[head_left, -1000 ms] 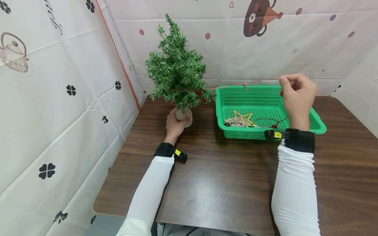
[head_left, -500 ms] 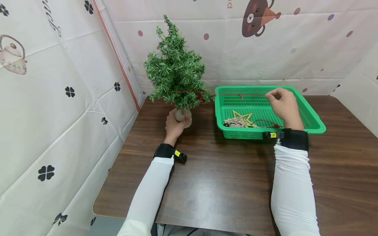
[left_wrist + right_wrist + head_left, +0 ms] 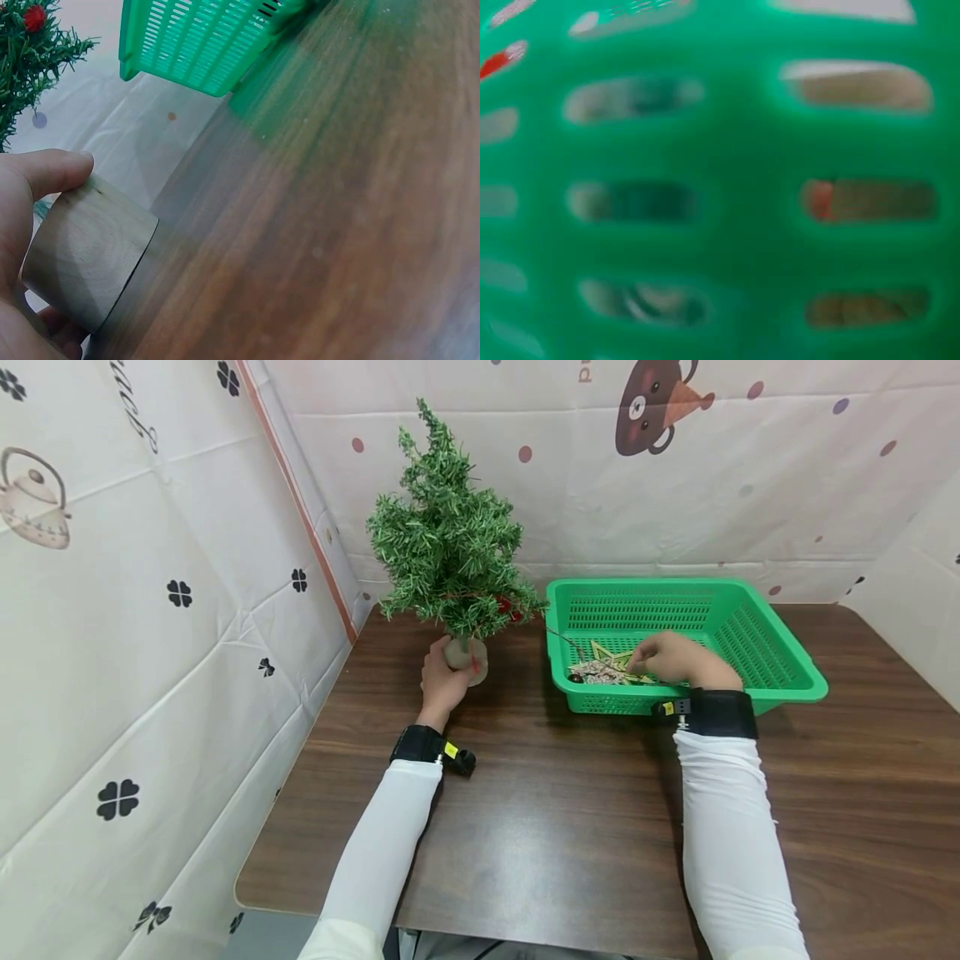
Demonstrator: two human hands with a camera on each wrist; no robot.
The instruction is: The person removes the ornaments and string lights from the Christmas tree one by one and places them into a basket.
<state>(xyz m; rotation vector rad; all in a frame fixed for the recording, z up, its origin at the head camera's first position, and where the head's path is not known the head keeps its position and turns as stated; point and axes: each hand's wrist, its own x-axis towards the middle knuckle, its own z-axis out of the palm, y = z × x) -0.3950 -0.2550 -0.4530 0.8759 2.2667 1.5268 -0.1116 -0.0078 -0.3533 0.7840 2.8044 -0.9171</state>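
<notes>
A small green artificial Christmas tree point(image 3: 450, 527) stands at the back left. My left hand point(image 3: 442, 675) grips its round wooden base point(image 3: 468, 662), with the thumb over the top edge in the left wrist view. A thin red string point(image 3: 562, 638) runs from the lower branches, where red ornaments point(image 3: 512, 608) sit, down into the green basket point(image 3: 686, 697). My right hand point(image 3: 675, 658) is low inside the basket, fingertips together at the string's end beside a yellow-green star point(image 3: 606, 653). The right wrist view looks through the basket's slotted wall and mostly hides the fingers.
A pale glittery ornament point(image 3: 597, 672) and a small dark ball point(image 3: 576, 677) lie in the basket's left part. The brown wooden table point(image 3: 555, 827) extends in front. Patterned cloth walls point(image 3: 525, 502) stand close behind and to the left.
My right hand has moved left and down from above the basket into it. The red string, earlier stretched taut, now hangs slack. My left hand stays on the tree base.
</notes>
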